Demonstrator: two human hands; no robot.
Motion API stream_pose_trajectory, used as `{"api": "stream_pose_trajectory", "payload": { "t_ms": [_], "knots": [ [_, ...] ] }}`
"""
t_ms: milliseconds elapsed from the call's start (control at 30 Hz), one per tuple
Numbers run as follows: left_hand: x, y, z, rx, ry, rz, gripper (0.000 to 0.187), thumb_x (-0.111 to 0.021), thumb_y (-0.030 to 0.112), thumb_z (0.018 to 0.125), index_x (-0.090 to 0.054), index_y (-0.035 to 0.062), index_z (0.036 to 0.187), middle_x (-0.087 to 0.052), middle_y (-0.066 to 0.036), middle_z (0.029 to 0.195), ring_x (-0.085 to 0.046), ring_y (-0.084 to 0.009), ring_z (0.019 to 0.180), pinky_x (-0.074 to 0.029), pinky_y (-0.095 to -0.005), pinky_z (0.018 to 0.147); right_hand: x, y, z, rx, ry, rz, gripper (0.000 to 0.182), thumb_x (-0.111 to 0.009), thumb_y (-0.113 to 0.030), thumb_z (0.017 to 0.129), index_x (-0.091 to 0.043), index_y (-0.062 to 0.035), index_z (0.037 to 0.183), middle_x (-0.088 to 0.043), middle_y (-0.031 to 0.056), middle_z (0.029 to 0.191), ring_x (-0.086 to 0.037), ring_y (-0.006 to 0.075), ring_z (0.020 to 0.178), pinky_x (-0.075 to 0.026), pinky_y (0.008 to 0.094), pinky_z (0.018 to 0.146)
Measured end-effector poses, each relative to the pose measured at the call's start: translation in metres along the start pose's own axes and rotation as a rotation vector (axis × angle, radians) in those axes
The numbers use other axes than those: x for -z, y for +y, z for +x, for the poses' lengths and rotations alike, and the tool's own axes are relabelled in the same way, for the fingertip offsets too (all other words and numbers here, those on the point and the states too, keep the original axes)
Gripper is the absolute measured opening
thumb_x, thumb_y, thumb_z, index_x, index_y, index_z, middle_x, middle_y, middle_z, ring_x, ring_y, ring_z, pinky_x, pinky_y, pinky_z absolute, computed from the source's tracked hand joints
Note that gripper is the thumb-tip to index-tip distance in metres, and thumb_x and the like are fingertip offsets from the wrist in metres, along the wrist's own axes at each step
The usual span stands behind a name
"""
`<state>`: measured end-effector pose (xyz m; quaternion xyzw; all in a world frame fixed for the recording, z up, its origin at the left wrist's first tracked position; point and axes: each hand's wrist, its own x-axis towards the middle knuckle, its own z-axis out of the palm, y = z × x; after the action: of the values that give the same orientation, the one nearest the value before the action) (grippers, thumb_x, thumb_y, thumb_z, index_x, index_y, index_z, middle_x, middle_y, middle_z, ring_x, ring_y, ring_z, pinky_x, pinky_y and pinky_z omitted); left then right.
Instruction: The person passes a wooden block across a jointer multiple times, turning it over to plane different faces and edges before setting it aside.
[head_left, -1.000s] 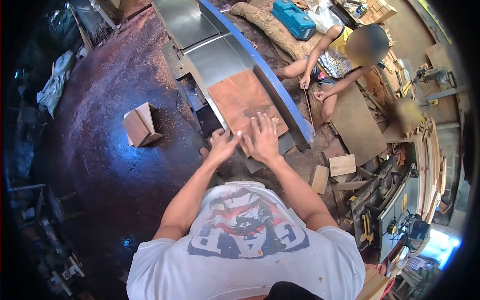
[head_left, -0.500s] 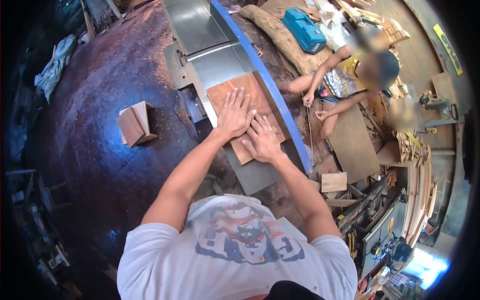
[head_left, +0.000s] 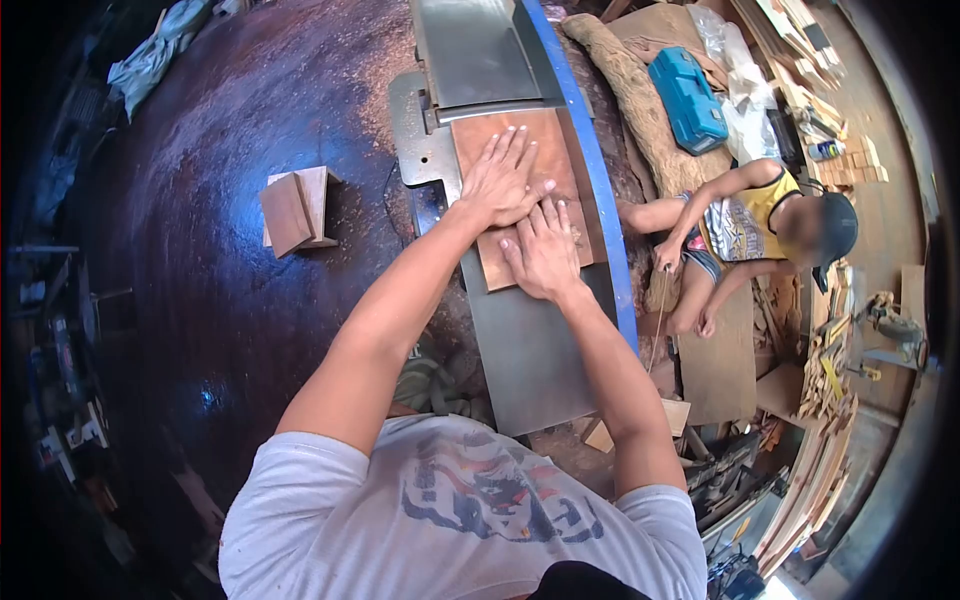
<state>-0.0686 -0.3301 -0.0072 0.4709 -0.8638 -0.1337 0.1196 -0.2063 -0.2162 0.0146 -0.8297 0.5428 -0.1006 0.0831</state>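
Note:
A reddish-brown wooden board (head_left: 530,135) lies flat on the metal bed of a jointer (head_left: 530,350), close beside its long blue-edged fence (head_left: 590,170). Its far end is at the slot across the bed. My left hand (head_left: 497,182) presses on the board with fingers stretched forward. Just behind it and nearer to me, my right hand (head_left: 546,250) lies flat on the board, its fingertips by the left thumb. Neither hand wraps round anything.
Wood pieces (head_left: 298,210) sit stacked on the dark floor at left. A seated person (head_left: 745,220) holds a thin rod or cord to the right of the machine. Behind are a teal case (head_left: 688,100), a log (head_left: 625,95) and stacked timber (head_left: 815,480).
Both hands and the board have slid forward along the bed, so the board's far end reaches the slot. The camera view has shifted too.

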Motion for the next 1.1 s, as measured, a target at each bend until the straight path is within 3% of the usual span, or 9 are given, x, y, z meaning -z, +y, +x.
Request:
{"api": "stream_pose_trajectory", "payload": {
  "t_ms": [133,667,867,1100],
  "knots": [
    [0.001,-0.014,0.015,-0.012,0.046,0.011,0.088,-0.031,0.065,0.106,-0.034,-0.0031,0.161,-0.023,-0.024,0.172,-0.016,-0.0375,0.161,-0.011,-0.0499,0.132,0.001,0.004,0.022,-0.004,0.012,0.007,0.063,-0.057,-0.040,0.101,-0.056,0.0078,0.143,-0.044,0.0292,0.157,-0.030,0.0491,0.152,-0.019,0.0627,0.127],
    [0.011,-0.037,0.044,0.006,-0.015,0.064,0.088,-0.031,0.066,0.106,-0.032,-0.0003,0.163,-0.021,-0.023,0.173,-0.015,-0.0373,0.162,-0.011,-0.0495,0.132,-0.006,0.016,0.056,0.019,0.034,-0.021,0.066,-0.054,-0.041,0.102,-0.050,0.0060,0.149,-0.045,0.0292,0.156,-0.031,0.0494,0.152,-0.018,0.0624,0.127],
    [0.014,-0.049,0.058,0.010,-0.015,0.088,0.086,-0.029,0.067,0.107,-0.031,0.0021,0.164,-0.021,-0.021,0.173,-0.015,-0.0369,0.162,-0.012,-0.0493,0.132,-0.002,0.022,0.076,0.022,-0.041,-0.039,0.066,-0.049,-0.041,0.105,-0.047,0.0080,0.150,-0.040,0.0342,0.158,-0.029,0.0521,0.152,-0.017,0.0619,0.127],
    [0.019,-0.067,0.075,0.019,-0.023,0.096,0.085,-0.026,0.067,0.108,-0.031,0.0048,0.165,-0.020,-0.019,0.174,-0.015,-0.0362,0.162,-0.013,-0.0497,0.132,-0.005,0.027,0.100,0.046,-0.015,-0.045,0.065,-0.049,-0.041,0.105,-0.049,0.0084,0.147,-0.042,0.0335,0.155,-0.032,0.0511,0.149,-0.020,0.0633,0.125]
  ]
}}
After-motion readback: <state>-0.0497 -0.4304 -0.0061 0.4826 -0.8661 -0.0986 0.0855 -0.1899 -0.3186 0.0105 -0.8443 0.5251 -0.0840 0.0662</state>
